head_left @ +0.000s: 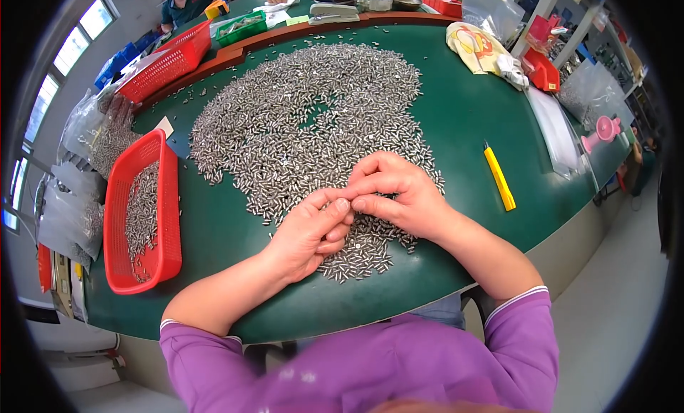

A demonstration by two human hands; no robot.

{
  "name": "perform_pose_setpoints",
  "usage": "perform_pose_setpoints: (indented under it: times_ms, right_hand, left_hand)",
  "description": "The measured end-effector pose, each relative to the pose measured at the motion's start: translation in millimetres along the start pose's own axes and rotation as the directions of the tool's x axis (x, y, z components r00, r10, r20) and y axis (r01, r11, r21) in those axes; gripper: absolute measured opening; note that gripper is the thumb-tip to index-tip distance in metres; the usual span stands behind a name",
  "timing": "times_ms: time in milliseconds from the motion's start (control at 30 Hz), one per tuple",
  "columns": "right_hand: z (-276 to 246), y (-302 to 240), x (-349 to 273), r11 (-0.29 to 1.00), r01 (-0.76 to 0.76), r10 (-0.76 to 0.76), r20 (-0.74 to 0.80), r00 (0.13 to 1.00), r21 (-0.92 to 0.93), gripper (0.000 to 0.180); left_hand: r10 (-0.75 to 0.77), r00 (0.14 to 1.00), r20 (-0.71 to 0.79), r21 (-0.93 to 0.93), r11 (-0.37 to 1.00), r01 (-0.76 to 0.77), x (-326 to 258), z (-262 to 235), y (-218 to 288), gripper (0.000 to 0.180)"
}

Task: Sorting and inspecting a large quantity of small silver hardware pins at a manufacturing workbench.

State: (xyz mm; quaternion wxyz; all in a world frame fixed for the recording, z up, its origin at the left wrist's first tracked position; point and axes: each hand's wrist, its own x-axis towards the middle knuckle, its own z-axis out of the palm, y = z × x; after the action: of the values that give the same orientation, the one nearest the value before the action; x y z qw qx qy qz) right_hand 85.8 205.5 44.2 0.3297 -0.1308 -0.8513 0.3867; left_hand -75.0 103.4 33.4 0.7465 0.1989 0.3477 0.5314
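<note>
Head view: left hand [308,231] and right hand [395,192] are met fingertip to fingertip over the pins [306,121]; whether a pin is pinched cannot be told. Left of the grip, a red basket [169,221] is partly filled; most pins are judged unsorted.
</note>
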Motion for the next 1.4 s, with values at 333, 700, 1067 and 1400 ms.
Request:
perform_pose_setpoints:
  times_ms: [333, 700, 1067, 1400]
  right_hand:
    - [-1.8, 10.1, -6.3, 0.874, 0.062, 0.027, 0.175, 0.984, -0.482, 0.015]
    - [-7.1, -4.5, 6.0, 0.917, 0.188, -0.201, 0.000, 0.980, -0.352, 0.013]
    - [-0.5, 13.9, -3.0, 0.910, 0.144, -0.087, 0.160, 0.983, -0.389, 0.025]
    - [0.4, 8.6, 4.9, 0.920, 0.086, -0.087, 0.015, 0.996, -0.383, 0.011]
  left_hand:
    - [0.010, 1.000, -0.013, 0.027, 1.000, -0.009, -1.0, 2.7, 4.2, 0.016]
    - [-0.017, 1.000, 0.026, 0.036, 0.999, 0.016, -1.8, 1.0, 4.7, 0.015]
    - [-0.042, 0.999, -0.019, 0.008, 0.999, 0.043, -2.5, 3.5, 5.8, 0.014]
    - [-0.022, 1.000, -0.019, 0.019, 1.000, 0.022, -2.1, 1.9, 6.4, 0.014]
